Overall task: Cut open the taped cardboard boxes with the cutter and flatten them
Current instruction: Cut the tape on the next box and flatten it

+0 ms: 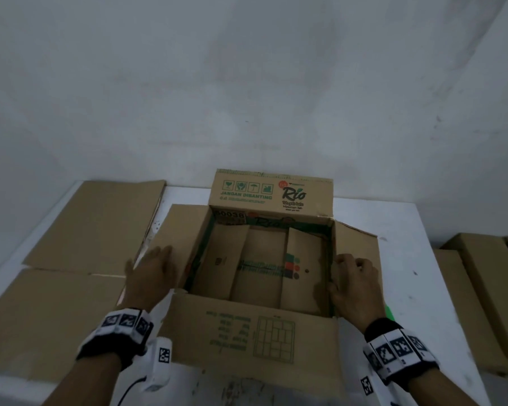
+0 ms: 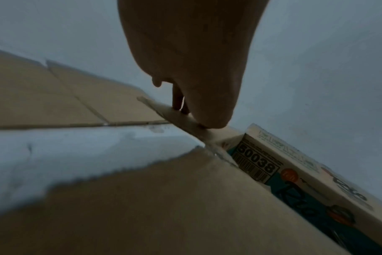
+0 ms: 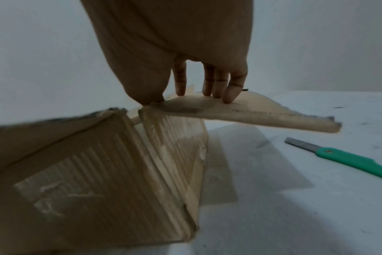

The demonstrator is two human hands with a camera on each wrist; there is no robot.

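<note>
An open "Rio" cardboard box [image 1: 272, 191] stands in the middle of the white table, its four top flaps spread outward and loose cardboard pieces lying inside. My left hand [image 1: 154, 268] lies with straight fingers on the left flap [image 1: 185, 227]. The left wrist view shows the left hand's fingertips [image 2: 178, 105] touching that flap's edge beside the box's barcode label [image 2: 257, 165]. My right hand [image 1: 354, 276] presses its fingertips [image 3: 229, 96] down on the right flap [image 3: 262, 110], which bends out from the taped side wall [image 3: 120, 172]. The green-handled cutter [image 3: 349, 162] lies on the table to the right, held by neither hand.
Flattened cardboard sheets [image 1: 94, 224] lie on the table's left part, one more nearer me [image 1: 50, 317]. Closed cardboard boxes [image 1: 487, 288] stand off the table's right edge. A grey wall rises behind the table [image 1: 408, 230]. A tip of the cutter [image 1: 389, 312] shows beside my right wrist.
</note>
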